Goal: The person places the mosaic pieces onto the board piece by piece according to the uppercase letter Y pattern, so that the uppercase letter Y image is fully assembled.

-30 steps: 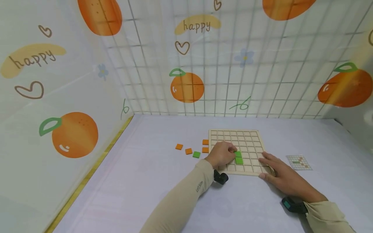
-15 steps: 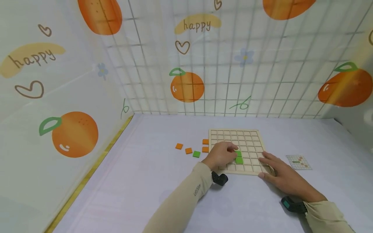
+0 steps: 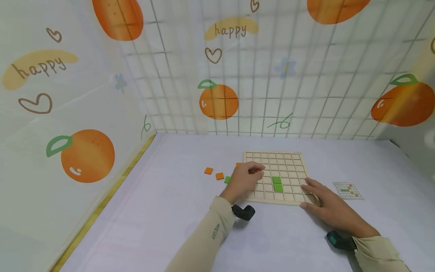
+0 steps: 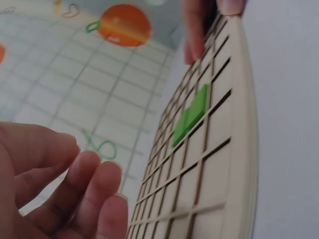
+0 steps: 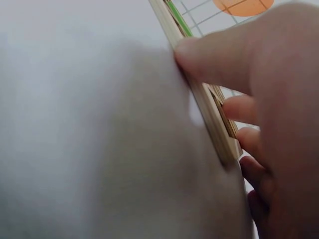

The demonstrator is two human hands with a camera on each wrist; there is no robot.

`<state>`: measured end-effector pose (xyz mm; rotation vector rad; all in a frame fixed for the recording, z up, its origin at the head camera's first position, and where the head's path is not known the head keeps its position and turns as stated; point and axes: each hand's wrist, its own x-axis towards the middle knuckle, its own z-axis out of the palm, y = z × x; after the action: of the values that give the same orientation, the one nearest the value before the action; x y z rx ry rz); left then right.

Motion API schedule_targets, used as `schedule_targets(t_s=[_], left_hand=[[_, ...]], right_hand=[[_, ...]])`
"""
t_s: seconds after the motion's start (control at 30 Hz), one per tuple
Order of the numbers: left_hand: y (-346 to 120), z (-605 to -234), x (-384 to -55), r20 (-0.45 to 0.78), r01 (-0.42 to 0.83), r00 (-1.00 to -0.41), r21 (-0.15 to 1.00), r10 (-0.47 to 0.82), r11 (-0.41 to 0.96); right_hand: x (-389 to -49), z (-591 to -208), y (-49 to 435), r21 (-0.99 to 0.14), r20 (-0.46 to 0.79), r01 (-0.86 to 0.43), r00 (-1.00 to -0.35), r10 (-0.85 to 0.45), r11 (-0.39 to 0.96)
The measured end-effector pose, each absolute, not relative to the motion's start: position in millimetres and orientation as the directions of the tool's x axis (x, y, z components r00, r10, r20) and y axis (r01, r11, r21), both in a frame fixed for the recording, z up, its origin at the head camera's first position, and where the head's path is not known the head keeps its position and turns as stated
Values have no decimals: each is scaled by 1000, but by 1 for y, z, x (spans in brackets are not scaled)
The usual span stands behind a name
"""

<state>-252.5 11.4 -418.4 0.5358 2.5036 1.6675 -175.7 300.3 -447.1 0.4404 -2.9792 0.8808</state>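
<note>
- From my remote seat I take the gridded board (image 3: 289,160) as landmark; it lies flat on the bench (image 3: 153,211), with two green tiles (image 3: 277,185) side by side in neighbouring cells near its middle.
- The left hand (image 3: 242,180) hangs over the board's left side. Its fingers are loosely bent, tips near each other, and I see no tile between them.
- The right hand (image 3: 327,204) rests at the board's near right corner, thumb against the near edge, other fingers spread slightly apart over the right side.
- Left of the board I see two loose orange tiles (image 3: 209,170); nearer to it, a green tile (image 3: 227,180) and another orange tile (image 3: 239,164) are partly hidden by the left hand.
- Right of the board lies a small gridded card (image 3: 348,190).
- I judge the step in hand to be tile handling: I'd pinch each tile by opposite edges, lower it level between the cell lines, and lift straight off.
- I'd have the right hand press lightly, since a nudged board could shift tiles.
</note>
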Motion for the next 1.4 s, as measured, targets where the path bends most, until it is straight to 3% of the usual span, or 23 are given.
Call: schedule_targets(t_s=[0.57,0.93,1.17,1.4], left_hand=[[-55,-424,-258,34,121,-942,963,334,241],[-85,-432,-271,45,78,-987,973,151,216],[-88,-441,-272,65,96,-993,934,102,345],[-82,-448,-271,95,152,-986,844,135,514]], right_hand=[[-173,-447,302,-523,69,-243,-968,-243,817],[-175,-447,299,-526,86,-256,-965,-249,811],[-176,-447,299,-522,89,-264,-963,-255,811],[-174,-443,298,-526,65,-246,-966,-249,814]])
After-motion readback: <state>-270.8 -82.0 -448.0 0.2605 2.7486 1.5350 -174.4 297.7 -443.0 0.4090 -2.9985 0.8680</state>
